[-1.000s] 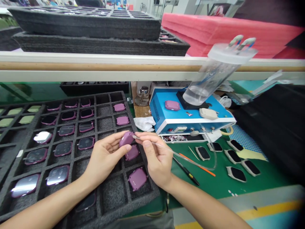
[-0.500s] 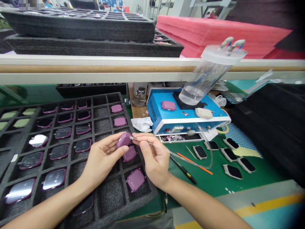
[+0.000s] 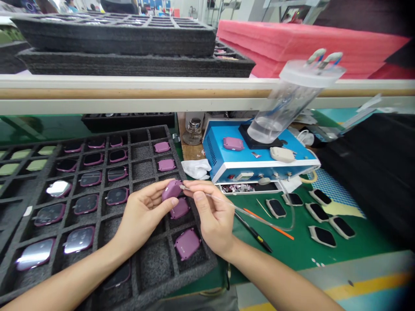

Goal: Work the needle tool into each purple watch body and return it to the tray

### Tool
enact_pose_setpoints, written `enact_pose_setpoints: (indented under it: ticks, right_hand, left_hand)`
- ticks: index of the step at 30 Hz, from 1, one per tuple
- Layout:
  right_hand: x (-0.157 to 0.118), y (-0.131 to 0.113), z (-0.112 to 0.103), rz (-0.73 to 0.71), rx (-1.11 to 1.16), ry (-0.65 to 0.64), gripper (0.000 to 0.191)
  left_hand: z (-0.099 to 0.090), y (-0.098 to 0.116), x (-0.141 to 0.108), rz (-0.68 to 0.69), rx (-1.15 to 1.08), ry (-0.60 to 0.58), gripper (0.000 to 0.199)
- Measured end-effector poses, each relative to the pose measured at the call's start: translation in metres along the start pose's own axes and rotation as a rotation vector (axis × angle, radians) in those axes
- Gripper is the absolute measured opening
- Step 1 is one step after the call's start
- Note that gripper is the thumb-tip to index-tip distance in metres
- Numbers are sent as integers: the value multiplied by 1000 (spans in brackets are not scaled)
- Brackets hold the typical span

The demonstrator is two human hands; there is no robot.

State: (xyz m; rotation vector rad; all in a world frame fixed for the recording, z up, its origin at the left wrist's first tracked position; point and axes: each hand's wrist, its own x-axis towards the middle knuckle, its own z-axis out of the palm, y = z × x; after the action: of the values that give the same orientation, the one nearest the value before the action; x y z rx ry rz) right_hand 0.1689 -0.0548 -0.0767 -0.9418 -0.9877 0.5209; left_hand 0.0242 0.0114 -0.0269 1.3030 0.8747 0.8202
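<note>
Showing, in the head view, a purple watch case gripped between the thumb and fingers of the left hand, above a dark foam tray. Pinching a metal tip in the right hand, at the end of a clear tube, close to the case's edge; too small to tell whether touching.

Could scratch the purple finish with a skidding tip, if steadied poorly. Might drop the case onto others below, through too light a hold. Might also jerk the tip aside by catching the tube on the orange stick beneath.

Resting on the green counter: pale watches, a black pen and a blue machine with a tilted clear cylinder. Beyond, on a white shelf, stacked black trays and pink foam in a bright workroom.
</note>
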Motion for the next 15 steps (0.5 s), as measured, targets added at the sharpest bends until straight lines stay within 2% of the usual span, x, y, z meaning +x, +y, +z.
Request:
enact_pose_setpoints:
  ticks: [15]
  right_hand:
    - [-1,0,0,15,7,-12,18]
  left_hand:
    - [1,1,0,3,11,19,48]
